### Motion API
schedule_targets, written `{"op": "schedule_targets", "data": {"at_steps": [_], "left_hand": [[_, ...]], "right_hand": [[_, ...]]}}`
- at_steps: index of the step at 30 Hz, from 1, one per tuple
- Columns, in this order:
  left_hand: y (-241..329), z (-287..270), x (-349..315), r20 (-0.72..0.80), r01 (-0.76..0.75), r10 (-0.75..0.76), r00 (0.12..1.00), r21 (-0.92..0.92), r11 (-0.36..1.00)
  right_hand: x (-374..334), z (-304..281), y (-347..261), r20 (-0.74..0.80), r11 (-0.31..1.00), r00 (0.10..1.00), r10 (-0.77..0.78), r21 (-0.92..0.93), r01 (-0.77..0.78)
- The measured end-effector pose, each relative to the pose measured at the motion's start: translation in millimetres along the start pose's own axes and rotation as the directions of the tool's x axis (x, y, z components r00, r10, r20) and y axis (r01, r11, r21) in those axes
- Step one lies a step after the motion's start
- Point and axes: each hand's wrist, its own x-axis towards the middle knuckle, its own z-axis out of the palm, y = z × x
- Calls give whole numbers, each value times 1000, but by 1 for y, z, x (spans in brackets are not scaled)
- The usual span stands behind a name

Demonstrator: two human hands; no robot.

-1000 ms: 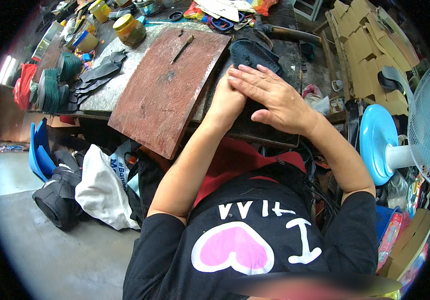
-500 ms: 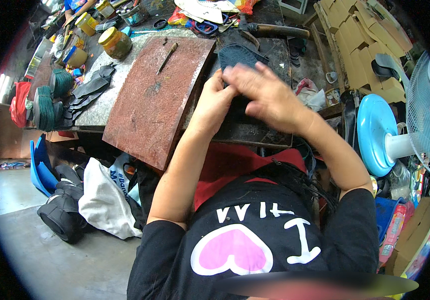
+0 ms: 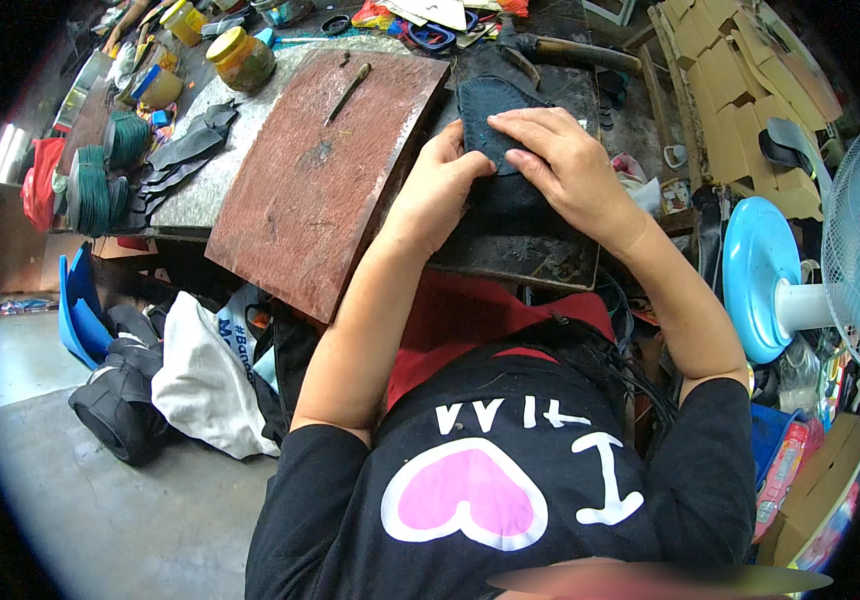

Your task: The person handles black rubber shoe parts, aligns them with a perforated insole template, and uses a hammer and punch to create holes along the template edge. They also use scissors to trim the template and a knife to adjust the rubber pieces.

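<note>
On the dark workbench lies a dark blue-black shoe-sole-shaped piece (image 3: 487, 100), with a rounded far end and a stitched-looking line along its rim. My left hand (image 3: 443, 187) grips its left edge, the thumb over the top and the other fingers mostly hidden. My right hand (image 3: 572, 165) holds it from the right, with bent fingers and thumb resting on its upper face. The near end of the piece is partly covered by my hands. Left of them is a reddish-brown board (image 3: 300, 190) with a thin brush-like tool (image 3: 348, 93) lying on it.
A hammer (image 3: 580, 52) lies beyond my hands, near blue-handled scissors (image 3: 432, 36). Yellow-lidded jars (image 3: 240, 60), green cord spools (image 3: 100, 195) and black cut strips (image 3: 190, 150) sit at the left. A blue-based fan (image 3: 758, 280) and cardboard boxes (image 3: 740, 100) are at the right.
My right hand, blurred in motion above the piece before, now rests on it. More of the piece's top shows. The view has shifted slightly.
</note>
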Motion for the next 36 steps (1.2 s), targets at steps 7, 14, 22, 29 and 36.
{"op": "schedule_targets", "data": {"at_steps": [7,14,22,29,36], "left_hand": [[-2,-9,2,-12,83,-93,996,-346,934],[3,9,-2,-113,-53,27,993,-234,971],[13,17,-7,9,6,-4,1000,-237,972],[21,18,-2,-55,-107,109,993,38,993],[8,21,-5,-244,-99,-38,969,-524,846]], "right_hand": [[-4,-4,9,178,983,971,-161,-61,174],[-7,-26,-12,166,989,982,-90,-104,108],[-4,-13,13,62,972,994,-86,-215,97],[4,-30,62,-42,969,970,241,68,-238],[25,-57,6,-374,971,927,-28,-229,-63]]}}
